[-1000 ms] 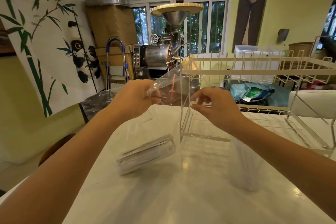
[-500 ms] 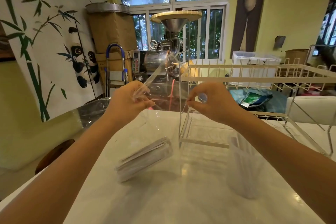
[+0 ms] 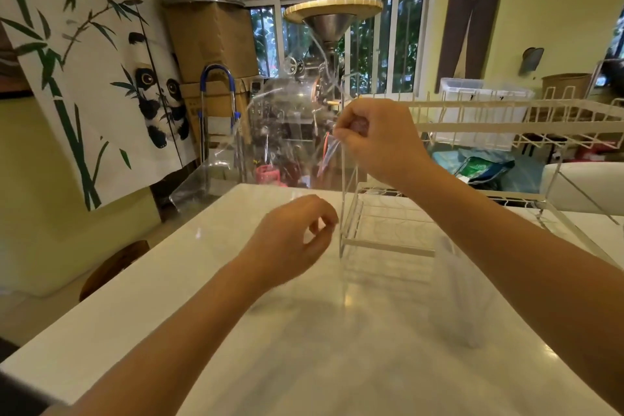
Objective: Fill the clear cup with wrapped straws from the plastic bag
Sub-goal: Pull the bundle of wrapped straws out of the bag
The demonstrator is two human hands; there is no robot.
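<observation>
My right hand (image 3: 378, 142) is raised above the table's far edge and pinches the top of the clear plastic bag (image 3: 287, 125). The bag hangs out to the left as a see-through sheet. My left hand (image 3: 297, 233) hovers lower, just over the table, with fingers loosely curled and nothing in them. The clear cup (image 3: 462, 297) stands at the right under my right forearm; it is blurred, and something pale shows inside it. No bundle of wrapped straws shows on the table; my left forearm covers the spot where it lay.
A white wire rack (image 3: 388, 246) stands on the white table (image 3: 304, 365) right behind my hands and stretches off to the right. Beyond the far edge are a metal machine with a funnel (image 3: 332, 24) and cardboard boxes (image 3: 209, 40).
My left hand let go of the bag and dropped toward the table. My right hand lifted the bag higher alone. The straw bundle on the table has gone out of sight.
</observation>
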